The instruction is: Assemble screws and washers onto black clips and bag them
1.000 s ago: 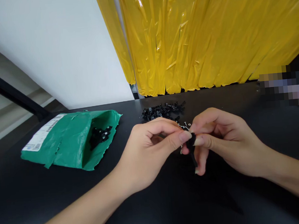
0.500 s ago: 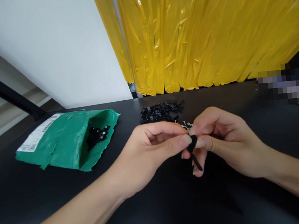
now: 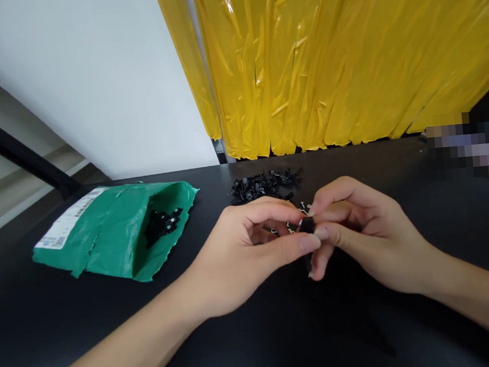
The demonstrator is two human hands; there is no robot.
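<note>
Between my two hands is a small black plastic part (image 3: 307, 225), mostly covered by fingers. My left hand (image 3: 250, 246) pinches it from the left with thumb and forefinger. From the right, my right hand (image 3: 355, 225) grips the same part with thumb and fingertips. A thin dark piece of it hangs below, half hidden by a right finger. Just behind the hands lie small silvery screws (image 3: 303, 207), partly covered by them. Past these sits a heap of small black plastic parts (image 3: 262, 185).
To the left lies a green plastic mailer bag (image 3: 107, 230), its torn mouth facing right, with black parts (image 3: 161, 225) inside. Yellow plastic sheeting (image 3: 302, 58) and a white panel (image 3: 102, 76) stand behind the black table (image 3: 241, 343). A blurred-out item (image 3: 472, 146) is at the far right.
The black part has been turned between my fingers; its thin stem, plainly visible before, is now mostly hidden. My left fingers have opened up slightly around it.
</note>
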